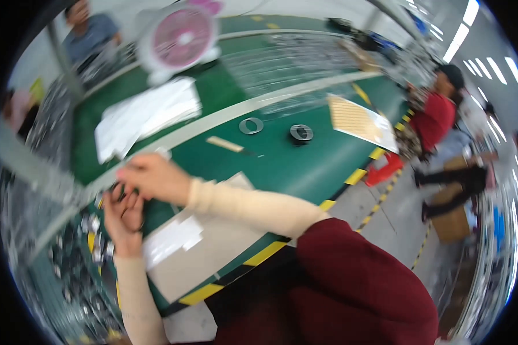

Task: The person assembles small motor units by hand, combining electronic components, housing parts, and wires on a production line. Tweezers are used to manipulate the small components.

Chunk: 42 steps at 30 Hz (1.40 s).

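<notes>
My left hand (124, 221) is raised at the left edge of the bench, palm up with curled fingers. My right hand (158, 179) reaches across from the right, its fingers bent down against the left hand's fingertips. Between them is a small dark part (121, 193), mostly hidden by fingers and blurred, so its kind cannot be told. Both hands seem closed on it. Close by the left hand lie several small black and silver round parts (92, 247). Below the right forearm is a beige board (213, 247) with white paper (174, 240) on it.
On the green bench (213, 169) lie a light-handled knife (225, 144), a thin grey ring (251, 126) and a stack of black rings (301, 134). A sheet of tan strips (357, 122) is farther right. Past the rail (242, 106) are white papers (149, 115) and a pink fan (184, 39). Other people sit nearby.
</notes>
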Tool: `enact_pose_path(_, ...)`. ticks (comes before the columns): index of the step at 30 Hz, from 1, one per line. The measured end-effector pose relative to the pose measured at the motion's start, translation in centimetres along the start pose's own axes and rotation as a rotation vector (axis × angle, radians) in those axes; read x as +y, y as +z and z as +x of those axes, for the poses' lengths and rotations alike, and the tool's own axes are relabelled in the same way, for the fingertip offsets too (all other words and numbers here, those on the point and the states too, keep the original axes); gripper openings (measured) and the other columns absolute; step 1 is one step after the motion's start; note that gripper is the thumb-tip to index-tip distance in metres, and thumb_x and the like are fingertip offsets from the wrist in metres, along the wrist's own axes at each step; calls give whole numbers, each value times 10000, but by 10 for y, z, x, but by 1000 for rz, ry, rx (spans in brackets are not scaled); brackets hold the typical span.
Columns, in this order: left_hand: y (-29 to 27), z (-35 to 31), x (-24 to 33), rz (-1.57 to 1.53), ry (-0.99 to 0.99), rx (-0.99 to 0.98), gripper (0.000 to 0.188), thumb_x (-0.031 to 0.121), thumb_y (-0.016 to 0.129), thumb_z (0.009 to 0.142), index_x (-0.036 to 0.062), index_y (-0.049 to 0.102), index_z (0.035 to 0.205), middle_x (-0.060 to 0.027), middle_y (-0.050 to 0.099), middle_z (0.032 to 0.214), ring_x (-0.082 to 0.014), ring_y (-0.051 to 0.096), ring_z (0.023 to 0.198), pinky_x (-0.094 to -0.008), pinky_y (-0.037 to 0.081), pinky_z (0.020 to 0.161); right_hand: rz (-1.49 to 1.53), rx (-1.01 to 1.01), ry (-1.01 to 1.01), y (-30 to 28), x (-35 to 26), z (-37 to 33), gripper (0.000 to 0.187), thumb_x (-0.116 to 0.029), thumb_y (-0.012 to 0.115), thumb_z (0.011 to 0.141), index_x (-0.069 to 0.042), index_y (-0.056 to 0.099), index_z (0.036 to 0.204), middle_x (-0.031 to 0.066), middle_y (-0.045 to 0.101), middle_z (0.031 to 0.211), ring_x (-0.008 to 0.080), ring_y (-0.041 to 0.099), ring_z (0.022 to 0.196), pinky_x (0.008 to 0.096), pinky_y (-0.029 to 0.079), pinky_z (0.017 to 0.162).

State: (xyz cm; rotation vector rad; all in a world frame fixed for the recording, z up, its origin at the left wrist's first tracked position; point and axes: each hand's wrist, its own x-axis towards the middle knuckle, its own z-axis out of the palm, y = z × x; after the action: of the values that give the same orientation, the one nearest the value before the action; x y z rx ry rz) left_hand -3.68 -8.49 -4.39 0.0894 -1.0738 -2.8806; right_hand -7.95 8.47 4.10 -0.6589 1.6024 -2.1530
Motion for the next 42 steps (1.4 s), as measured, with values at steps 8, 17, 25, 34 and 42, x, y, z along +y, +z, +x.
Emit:
enact_pose_path(8, 5, 6, 3, 169, 98, 71, 398, 392, 365, 937, 58, 539, 1067, -139, 601, 1024, -189, 572, 897, -342, 429, 892, -121, 104, -106, -13, -2, -5, 157, -100, 588, 755, 43, 607, 692, 92, 621, 600, 139, 572, 527, 276, 447, 506)
enact_pose_path(17, 16, 4, 5, 192, 148, 133, 403, 407, 365, 934, 71, 528, 1086, -110, 601, 1007, -179, 585, 865, -329, 454, 846, -357, 38, -331, -10, 30, 6, 137, -104, 593, 716, 31, 593, 694, 137, 619, 653, 233, 607, 574, 343, 466, 547)
enact_pose_path(25, 33, -2, 4, 227, 182, 251, 446, 460, 376, 915, 83, 521, 1106, -103, 588, 966, -155, 557, 804, -301, 472, 785, -842, -248, -236, 3, 30, -19, 160, -202, 653, 671, -54, 617, 721, 162, 604, 669, 335, 587, 635, 421, 447, 572)
enact_pose_path(34, 32, -6, 6, 280, 210, 252, 448, 472, 400, 903, 79, 530, 1075, -95, 587, 963, -145, 557, 805, -278, 477, 774, -834, -259, -284, 9, 24, -25, 131, -204, 619, 704, -95, 642, 774, 145, 615, 676, 326, 594, 636, 419, 461, 581)
enact_pose_path(42, 37, -8, 8, 267, 199, 177, 359, 397, 388, 923, 97, 579, 970, -95, 602, 1015, -183, 561, 954, -320, 446, 828, -803, -246, -278, 5, 11, -28, 131, -193, 611, 696, -66, 631, 718, 156, 600, 639, 330, 585, 607, 420, 456, 564)
